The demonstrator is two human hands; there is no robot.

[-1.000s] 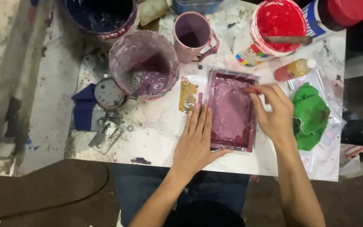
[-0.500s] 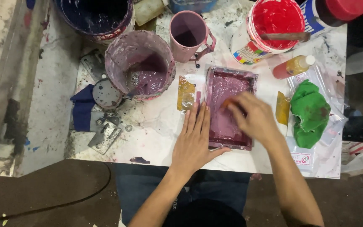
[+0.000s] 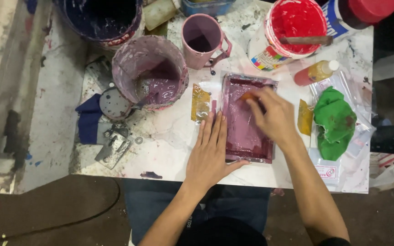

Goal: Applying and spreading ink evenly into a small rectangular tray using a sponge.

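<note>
Right hand (image 3: 273, 117) has shifted from the tray's right edge onto its upper half, fingers closed on a small orange pad (image 3: 248, 96) pressed to the purple surface. Left hand (image 3: 210, 150) lies flat and open, bracing the tray (image 3: 240, 136) at its left rim. Tray's long axis runs away from the body; purple paint bucket (image 3: 150, 73) sits upper left.

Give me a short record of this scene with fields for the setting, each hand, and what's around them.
Setting: paint-stained white table, seen from above
Left hand: flat on the table, against the left edge of the purple-coated rectangular tray
Right hand: inside the tray, fingertips on a small orange piece
Behind: purple paint bucket, pink mug, red paint bucket
Right side: green cloth, small bottle
</note>
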